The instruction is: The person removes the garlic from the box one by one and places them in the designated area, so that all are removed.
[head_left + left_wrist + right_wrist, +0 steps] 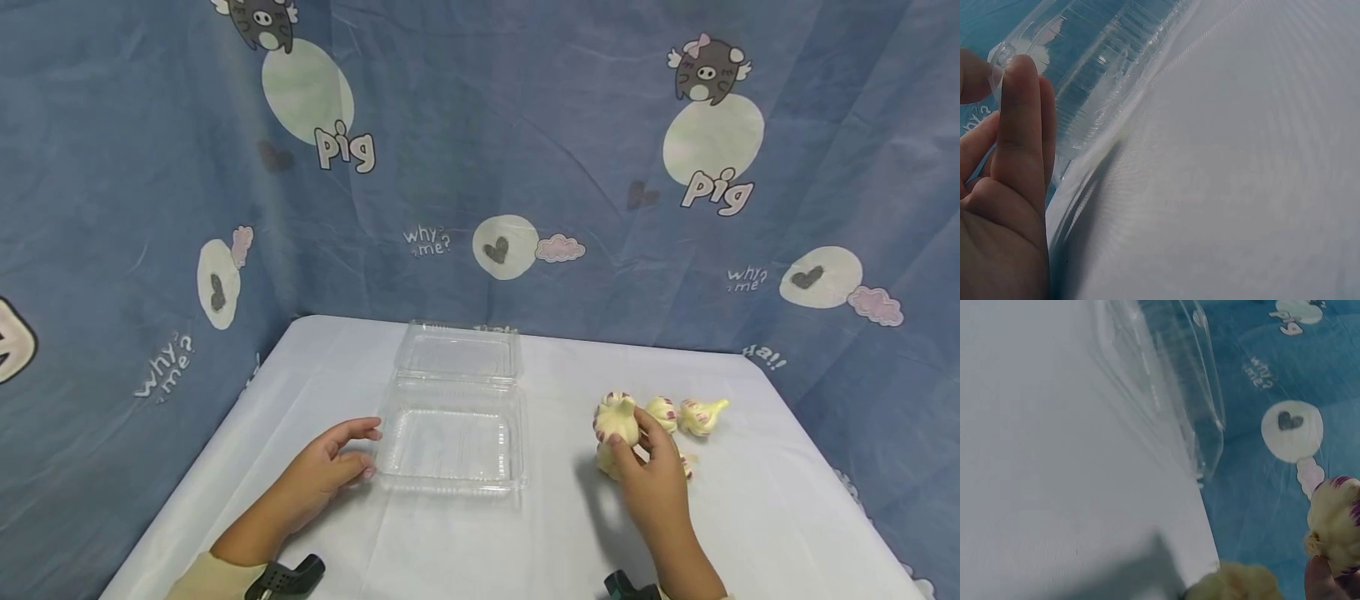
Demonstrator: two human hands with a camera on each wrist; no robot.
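Observation:
A clear plastic clamshell box lies with its lid folded back on the white table. My left hand is at the box's left edge; in the left wrist view, its thumb and fingers pinch the clear rim. With my right hand I grip a garlic bulb, its stem toward me, above the table at the right. The right wrist view catches that purple-streaked bulb at its edge. Another garlic bulb sits beneath it, partly hidden.
Behind my right hand lie a garlic bulb and a long-stemmed garlic bulb. One more garlic bulb is mostly covered by the hand. A blue printed curtain hangs behind the white table.

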